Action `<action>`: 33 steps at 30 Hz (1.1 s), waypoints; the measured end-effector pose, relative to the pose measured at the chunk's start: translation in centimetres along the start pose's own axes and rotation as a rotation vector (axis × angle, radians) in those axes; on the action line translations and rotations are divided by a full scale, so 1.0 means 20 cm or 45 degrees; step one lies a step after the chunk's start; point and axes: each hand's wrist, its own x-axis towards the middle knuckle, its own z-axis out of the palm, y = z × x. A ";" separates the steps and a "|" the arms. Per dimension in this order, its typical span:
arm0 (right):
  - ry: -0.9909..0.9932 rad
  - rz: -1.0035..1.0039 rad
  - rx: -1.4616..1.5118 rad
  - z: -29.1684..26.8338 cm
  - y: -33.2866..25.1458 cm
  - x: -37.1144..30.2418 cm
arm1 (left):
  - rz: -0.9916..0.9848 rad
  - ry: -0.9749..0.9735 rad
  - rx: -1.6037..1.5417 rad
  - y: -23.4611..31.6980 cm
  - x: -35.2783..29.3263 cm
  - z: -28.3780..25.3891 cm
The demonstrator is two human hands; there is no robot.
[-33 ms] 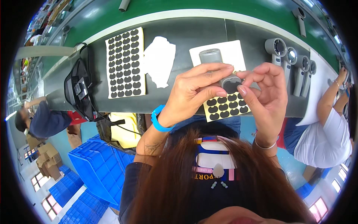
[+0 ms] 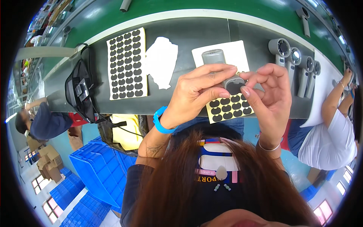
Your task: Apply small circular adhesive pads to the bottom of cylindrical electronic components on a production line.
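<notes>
Above the sticker sheet, a grey handheld fan lies in my left hand, its rounded head pointing away from me. The fingers and thumb are closed round its handle, which they mostly hide. A dark oval sticker covers the handle's end, facing me. My right hand has thumb and index finger at the rim of that end, pinching it from the right; the other fingers are curled. Below both hands shows a yellowish sheet of black stickers, partly hidden by them.
A fuller sheet of black stickers lies on the dark worktable beside crumpled white paper. To the right stand several grey handheld fans. A black bag hangs at the left edge. Blue crates are behind; people sit at either side.
</notes>
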 end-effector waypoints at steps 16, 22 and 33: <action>0.025 -0.014 -0.007 0.02 0.00 0.00 | -0.062 -0.009 -0.055 0.00 0.00 -0.01; 0.039 -0.004 -0.006 0.02 -0.01 -0.01 | -0.035 0.005 -0.034 0.02 0.00 0.00; 0.062 -0.010 -0.062 0.03 -0.01 -0.02 | -0.066 -0.013 0.006 0.05 0.00 0.00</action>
